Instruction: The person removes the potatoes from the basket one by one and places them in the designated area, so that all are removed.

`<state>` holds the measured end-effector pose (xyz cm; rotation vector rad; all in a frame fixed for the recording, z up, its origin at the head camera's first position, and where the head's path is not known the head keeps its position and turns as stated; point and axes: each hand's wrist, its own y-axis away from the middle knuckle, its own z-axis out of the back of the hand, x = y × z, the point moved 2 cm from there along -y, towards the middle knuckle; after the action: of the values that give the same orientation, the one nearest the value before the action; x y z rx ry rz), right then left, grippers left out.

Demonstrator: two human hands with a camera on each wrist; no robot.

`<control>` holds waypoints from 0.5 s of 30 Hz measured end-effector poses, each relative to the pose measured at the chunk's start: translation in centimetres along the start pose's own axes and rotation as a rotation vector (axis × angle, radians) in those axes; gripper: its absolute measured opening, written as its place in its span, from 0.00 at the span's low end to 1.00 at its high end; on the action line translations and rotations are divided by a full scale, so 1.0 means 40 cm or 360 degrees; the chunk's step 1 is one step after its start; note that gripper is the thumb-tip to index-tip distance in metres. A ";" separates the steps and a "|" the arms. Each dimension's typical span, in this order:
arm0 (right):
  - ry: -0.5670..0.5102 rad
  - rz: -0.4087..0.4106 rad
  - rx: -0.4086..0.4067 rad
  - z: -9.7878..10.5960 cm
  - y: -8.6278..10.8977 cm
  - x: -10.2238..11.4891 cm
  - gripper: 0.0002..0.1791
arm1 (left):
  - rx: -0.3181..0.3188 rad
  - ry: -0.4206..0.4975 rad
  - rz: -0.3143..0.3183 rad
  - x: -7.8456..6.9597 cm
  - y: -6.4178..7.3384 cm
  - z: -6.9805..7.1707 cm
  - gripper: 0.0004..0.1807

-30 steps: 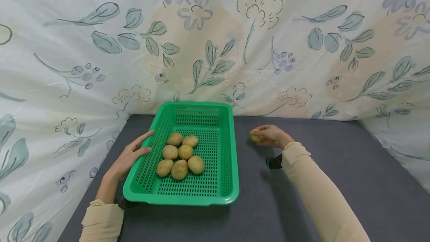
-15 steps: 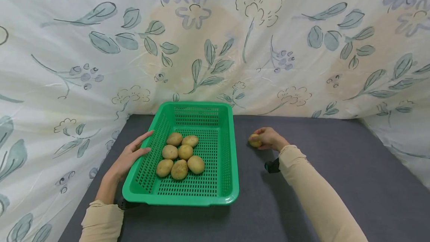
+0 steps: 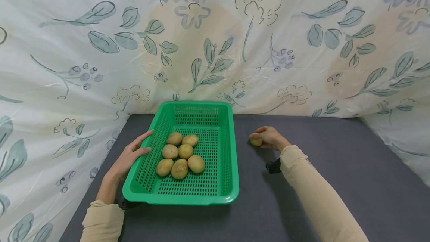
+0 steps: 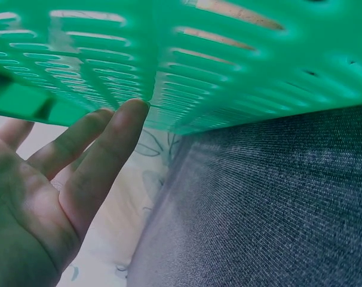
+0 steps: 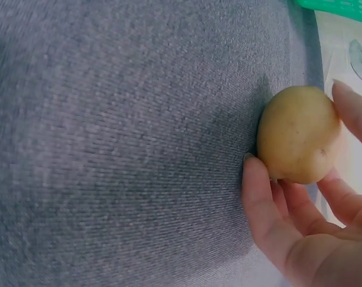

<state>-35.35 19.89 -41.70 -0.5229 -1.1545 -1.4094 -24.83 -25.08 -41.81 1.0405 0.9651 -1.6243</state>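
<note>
Potato [image 3: 256,142] is grasped in the right hand [image 3: 271,137], low over the dark cloth [image 3: 322,152] to the right of the green basket [image 3: 181,199]. In the right wrist view it is held between the thumb on one side and curled fingers on the other; a grip from the sides was probably chosen because the rounded form could roll if it were only pressed from above. One fingertip is brought down to the cloth, so the potato can be cupped close to its base; whether its weight is borne by the cloth or by the fingers cannot be told.

Nothing is clasped by the left hand [image 3: 129,156]: its fingers are spread, fairly straight, and rested against the basket's left side, presumably so that the basket is kept from sliding.

Inside, seven potatoes [image 3: 186,152] are gathered toward the left in a close cluster, two far, two in the middle and three near; by the flat, slotted floor they are likely kept from rolling far.
</note>
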 end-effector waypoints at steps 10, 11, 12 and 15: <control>-0.0137 -0.0018 0.0017 0.025 0.005 -0.014 0.33 | 0.0005 0.0000 -0.0018 0.001 0.000 0.001 0.32; -0.0149 -0.0019 0.0017 0.028 0.006 -0.016 0.33 | 0.0006 0.0002 -0.0017 0.001 0.000 0.001 0.32; -0.0162 -0.0020 0.0017 0.032 0.008 -0.016 0.33 | 0.0007 0.0001 -0.0016 0.001 0.000 0.001 0.32; -0.0197 -0.0041 -0.0004 0.044 0.013 -0.017 0.34 | 0.0007 -0.0001 -0.0013 0.003 0.000 0.001 0.32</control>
<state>-35.27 21.83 -41.39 -0.6057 -1.2626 -1.4167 -24.87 -25.16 -41.89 1.0404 0.9669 -1.6337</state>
